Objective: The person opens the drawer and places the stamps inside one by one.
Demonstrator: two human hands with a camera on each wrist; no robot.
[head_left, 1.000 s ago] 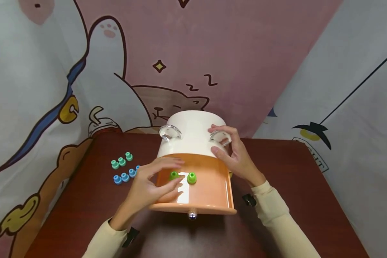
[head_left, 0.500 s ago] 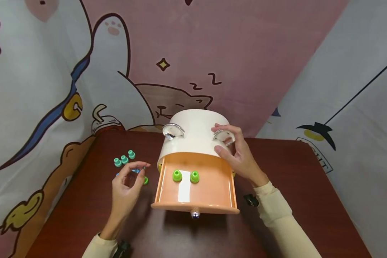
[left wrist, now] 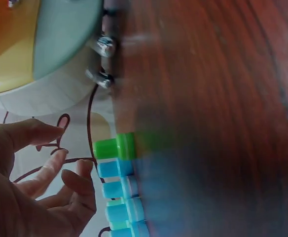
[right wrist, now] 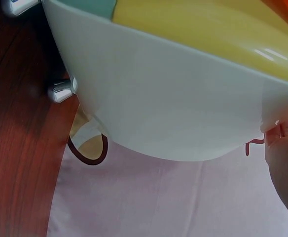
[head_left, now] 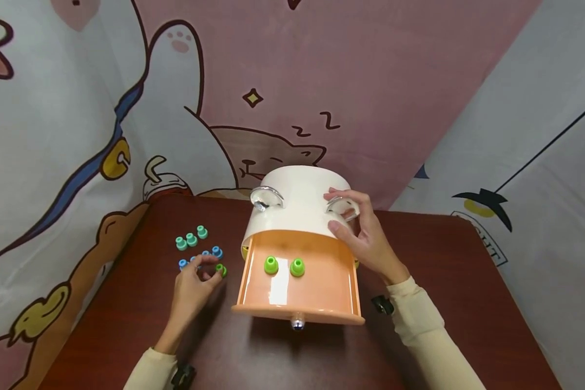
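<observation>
Left hand point(head_left: 193, 287), nearer: thumb and fingers apart, empty | bright-green stepped plastic peg point(head_left: 221, 270): upright, just right of thumb | right hand point(head_left: 371, 245): spread on white rounded casing point(head_left: 297, 197)

Left hand point(head_left: 192, 287), fingers bent, just beside green peg point(head_left: 221, 270) on dark reddish-brown table point(head_left: 322, 363). Blue pegs point(head_left: 217, 252) partly behind fingers; three teal pegs point(head_left: 191, 239) lined up farther back. Right hand point(head_left: 366, 238) rests on white cabinet point(head_left: 299, 189), thumb and fingers either side of one chrome loop. Orange drawer point(head_left: 317, 295) pulled out, two green pegs point(head_left: 271, 265) upright inside, side by side; round chrome knob point(head_left: 298, 324) in front. Cartoon-cat backdrop point(head_left: 370, 81) behind.
</observation>
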